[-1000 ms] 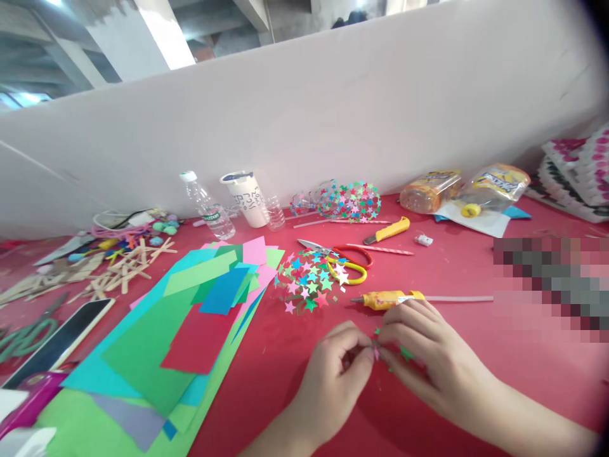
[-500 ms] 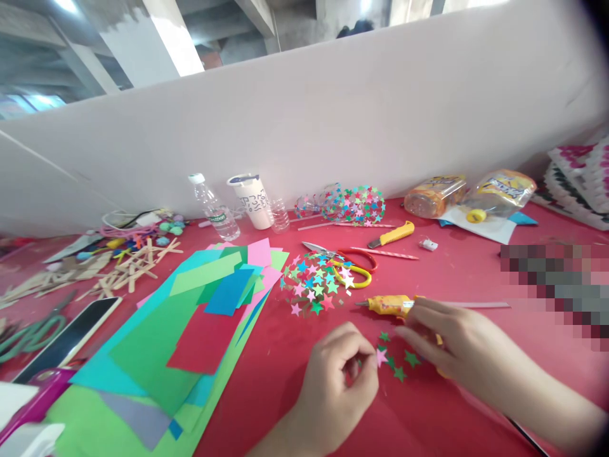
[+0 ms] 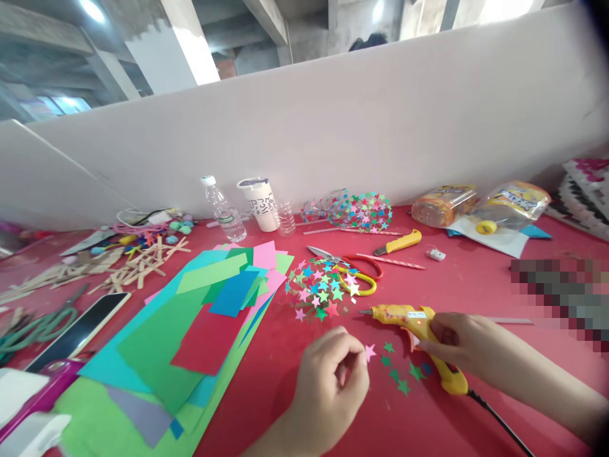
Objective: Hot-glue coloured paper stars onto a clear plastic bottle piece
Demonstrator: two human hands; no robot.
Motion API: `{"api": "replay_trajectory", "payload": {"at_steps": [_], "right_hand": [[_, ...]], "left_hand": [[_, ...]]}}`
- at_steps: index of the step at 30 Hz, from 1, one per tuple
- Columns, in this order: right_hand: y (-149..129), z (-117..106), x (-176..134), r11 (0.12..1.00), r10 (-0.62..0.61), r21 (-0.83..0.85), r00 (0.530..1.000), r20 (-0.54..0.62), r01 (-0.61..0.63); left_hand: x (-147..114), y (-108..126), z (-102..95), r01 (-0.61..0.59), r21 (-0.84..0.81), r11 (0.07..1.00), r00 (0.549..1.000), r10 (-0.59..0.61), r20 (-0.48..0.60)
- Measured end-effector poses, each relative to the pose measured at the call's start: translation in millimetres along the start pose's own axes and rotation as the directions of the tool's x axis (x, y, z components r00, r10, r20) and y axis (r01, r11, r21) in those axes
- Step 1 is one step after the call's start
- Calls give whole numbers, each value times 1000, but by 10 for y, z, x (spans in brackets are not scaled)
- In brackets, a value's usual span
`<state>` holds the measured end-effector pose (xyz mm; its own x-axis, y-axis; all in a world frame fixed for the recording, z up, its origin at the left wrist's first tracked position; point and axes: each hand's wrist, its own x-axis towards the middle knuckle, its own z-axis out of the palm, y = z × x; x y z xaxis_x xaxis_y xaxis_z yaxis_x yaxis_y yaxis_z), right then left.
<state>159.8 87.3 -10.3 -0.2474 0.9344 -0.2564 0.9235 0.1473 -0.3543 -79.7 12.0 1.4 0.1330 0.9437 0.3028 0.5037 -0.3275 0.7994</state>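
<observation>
My left hand (image 3: 333, 381) pinches a pink paper star (image 3: 370, 353) by its edge, between thumb and fingers, over the red table. My right hand (image 3: 457, 339) closes around the rear of a yellow hot glue gun (image 3: 404, 315), which lies on its side with its nozzle pointing left and its trigger showing. Several green stars (image 3: 403, 386) are scattered between the two hands. Beyond them is a pile of small colourful paper stars (image 3: 321, 289), touching scissors (image 3: 364, 284) with red and yellow handles.
Coloured paper sheets (image 3: 157, 346) cover the table at left, near a phone (image 3: 78, 330) and wooden sticks (image 3: 143, 266). Behind stand a water bottle (image 3: 226, 212), a white cup (image 3: 259, 206) and a star-covered bottle (image 3: 366, 211). A yellow utility knife (image 3: 399, 242) lies right of centre.
My right hand has closed on the glue gun and shifted it; its handle and trigger now show. My left hand still pinches the pink star. The view has tilted slightly.
</observation>
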Motion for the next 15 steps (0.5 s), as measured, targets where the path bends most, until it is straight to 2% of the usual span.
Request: {"api": "replay_trajectory", "payload": {"at_steps": [5,10,12,15], "right_hand": [[47,28,16,987,-6,161,1000,-15,8],[15,-119,-11,906,-5,423,999,41,-13],[-9,-217,-69,801,-33,598,996,89,-27],[-36,-314,-181,503,-60,851,976,208,-151]], "left_hand": [[-16,-17,-47,-66,8,998,997,66,-43],[-19,-13,-32,-5,-89,996,998,0,-55],[-21,-6,-16,22,-134,991,998,-30,-52],[-29,3,-10,29,-162,986,997,-40,-62]]}}
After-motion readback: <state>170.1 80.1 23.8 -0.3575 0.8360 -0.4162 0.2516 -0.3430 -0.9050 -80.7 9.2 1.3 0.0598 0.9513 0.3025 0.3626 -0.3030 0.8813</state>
